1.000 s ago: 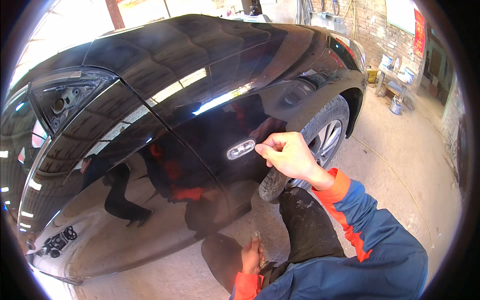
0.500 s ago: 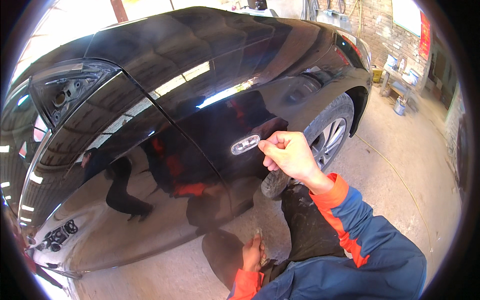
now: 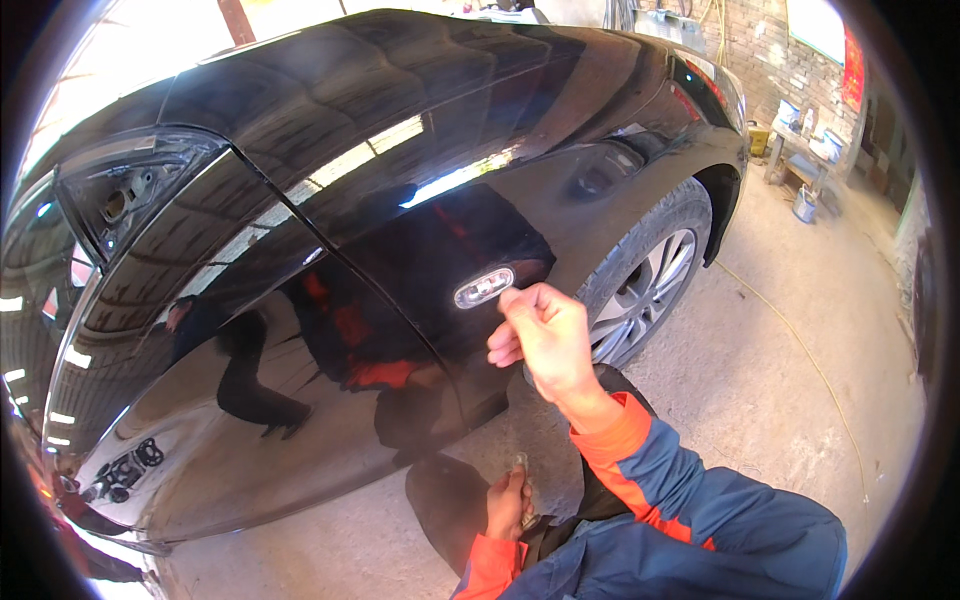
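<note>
A small oval side marker lamp (image 3: 484,288) with a clear lens lies against the glossy black front fender (image 3: 590,240) of a car. My right hand (image 3: 550,340) is at the lamp's right end, thumb and forefinger closed on its edge and the other fingers curled under. Whether the lamp is fully seated in the panel cannot be seen. Low down over my lap, my left hand (image 3: 508,503) is closed around a small pale, see-through piece (image 3: 521,463). Only its tip shows above the fingers, so its kind is unclear.
The front wheel (image 3: 655,285) stands just right of my right hand. At left, the door (image 3: 250,330) has an opened mirror mount (image 3: 125,195). A yellow hose (image 3: 800,345) crosses the concrete floor. Farther back, a bench (image 3: 800,165) holds containers beside a brick wall.
My right wrist and forearm have swung left and down, with the fingertips staying at the lamp's right end. The view has shifted slightly. My left hand keeps its grip and place.
</note>
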Demonstrator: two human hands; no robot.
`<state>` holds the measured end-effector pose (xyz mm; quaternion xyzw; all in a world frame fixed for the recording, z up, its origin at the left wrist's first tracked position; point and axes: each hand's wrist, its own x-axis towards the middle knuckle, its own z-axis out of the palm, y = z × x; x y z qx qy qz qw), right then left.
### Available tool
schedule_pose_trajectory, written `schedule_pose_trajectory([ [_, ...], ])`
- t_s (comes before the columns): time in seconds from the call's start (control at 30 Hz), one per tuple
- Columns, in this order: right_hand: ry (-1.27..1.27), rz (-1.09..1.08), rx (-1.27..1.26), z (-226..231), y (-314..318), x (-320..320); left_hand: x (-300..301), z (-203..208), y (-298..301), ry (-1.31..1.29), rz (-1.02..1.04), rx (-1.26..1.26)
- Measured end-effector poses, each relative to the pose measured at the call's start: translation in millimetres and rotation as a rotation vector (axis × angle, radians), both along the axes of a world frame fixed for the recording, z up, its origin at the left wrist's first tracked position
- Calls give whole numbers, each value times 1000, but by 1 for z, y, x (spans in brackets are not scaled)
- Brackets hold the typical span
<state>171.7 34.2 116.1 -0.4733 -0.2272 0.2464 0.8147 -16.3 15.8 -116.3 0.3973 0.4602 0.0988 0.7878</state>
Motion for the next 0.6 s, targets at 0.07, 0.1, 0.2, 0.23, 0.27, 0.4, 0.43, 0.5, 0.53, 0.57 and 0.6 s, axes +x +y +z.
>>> schedule_pose_trajectory([
  [0.07, -27, 11, -13, -3, 8, -11, 1, -1, 0, 3, -1, 0],
  [0.1, -11, 7, 31, -5, 11, -15, 2, -2, 0, -1, 2, -1],
  [0.2, -5, -2, 75, -7, 15, -19, 0, -3, 0, -6, 21, -9],
  [0.23, -16, 6, 69, -7, 14, -18, -1, -3, 1, 14, 31, -22],
  [0.27, -10, 4, 38, -7, 12, -16, -1, -3, 1, -7, 36, -15],
  [0.4, -60, 57, 3, -4, 9, -9, 1, -2, 0, 30, 34, -4],
  [0.43, -58, 70, 2, -4, 9, -9, 2, -2, 0, 38, 21, 7],
  [0.5, -43, 106, 1, -2, 11, -9, 2, -1, 1, 8, 24, -21],
  [0.53, -57, 94, 1, -2, 11, -9, 2, -1, 1, 3, 26, -42],
  [0.57, -59, 92, -2, -1, 12, -8, 1, -2, 2, -8, 24, -35],
  [0.6, -46, 87, -10, -1, 12, -8, 0, -2, 2, -7, 25, -37],
])
